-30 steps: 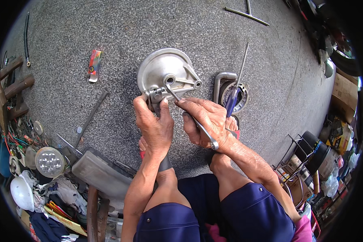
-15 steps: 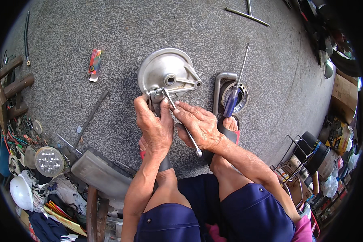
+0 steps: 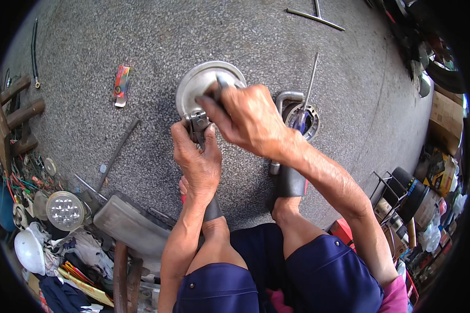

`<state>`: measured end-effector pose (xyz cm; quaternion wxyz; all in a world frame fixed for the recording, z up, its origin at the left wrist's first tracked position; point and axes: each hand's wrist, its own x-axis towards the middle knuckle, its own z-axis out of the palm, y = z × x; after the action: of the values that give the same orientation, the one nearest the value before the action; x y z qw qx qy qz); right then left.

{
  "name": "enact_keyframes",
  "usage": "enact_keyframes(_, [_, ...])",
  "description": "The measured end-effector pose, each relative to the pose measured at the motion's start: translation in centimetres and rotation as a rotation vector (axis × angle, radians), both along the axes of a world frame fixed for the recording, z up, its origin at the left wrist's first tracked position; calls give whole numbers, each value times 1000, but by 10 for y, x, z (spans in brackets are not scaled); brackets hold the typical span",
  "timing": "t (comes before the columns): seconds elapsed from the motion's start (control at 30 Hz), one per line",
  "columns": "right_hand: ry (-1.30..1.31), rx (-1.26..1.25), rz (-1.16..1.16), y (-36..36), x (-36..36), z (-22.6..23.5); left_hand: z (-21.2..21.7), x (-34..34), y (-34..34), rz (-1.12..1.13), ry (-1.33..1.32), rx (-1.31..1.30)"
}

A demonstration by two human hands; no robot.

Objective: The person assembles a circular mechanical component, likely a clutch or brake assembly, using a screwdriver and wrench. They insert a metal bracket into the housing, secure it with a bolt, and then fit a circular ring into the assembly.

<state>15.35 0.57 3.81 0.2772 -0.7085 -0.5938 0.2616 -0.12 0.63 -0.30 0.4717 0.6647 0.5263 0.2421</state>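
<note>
Grey round metal hub [image 3: 196, 86] under both hands.

bare speckled floor [image 3: 115, 47] lay open at far left and far centre. to the right of the round metal housing [image 3: 201, 83], a bent pipe [image 3: 287, 99] and a screwdriver [image 3: 309, 86] blocked the way. a flat bar [image 3: 117, 151] and a grey panel [image 3: 133, 224] crowded the near left.

- Left hand [image 3: 197, 163]: forearm rising from the lower edge, fingers curled shut, thumb up, gripping.
- Right hand [image 3: 248, 117]: arm reaching in from the lower right, wrist bent, fingers pressed down just above the left hand.
</note>
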Motion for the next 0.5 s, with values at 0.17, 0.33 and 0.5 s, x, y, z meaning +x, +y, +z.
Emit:
enact_keyframes(0.17, [13,-156,-24,61,21,-40,-3,3,1,9,-82,-52])
enact_keyframes(0.33, [-76,121,-265,50,13,4,-5,-2,-4,-4,-32,3])
enact_keyframes(0.5, [77,274,-197,-8,3,5,-3,-4,-2,15,-9,-11])
